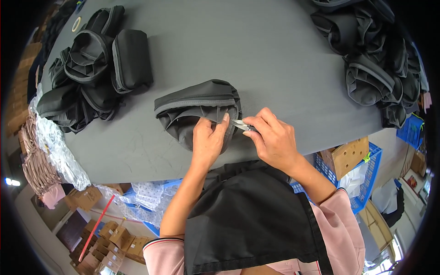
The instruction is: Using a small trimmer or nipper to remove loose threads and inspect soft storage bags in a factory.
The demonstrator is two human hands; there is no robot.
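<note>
left hand (207, 137) pinching pouch (199, 112) edge taut for trimming | right hand (274, 140) closed on snips (241, 124) | worktop (256, 55) beneath

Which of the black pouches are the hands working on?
The lone black pouch mid-table at the near edge, apart from both heaps; left hand pinches it, right hand holds snips.

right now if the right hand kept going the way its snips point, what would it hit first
The right hand points its snips left, so they would likely meet the left hand's thumb first, pinching the dark pouch edge; depth is unclear.
</note>
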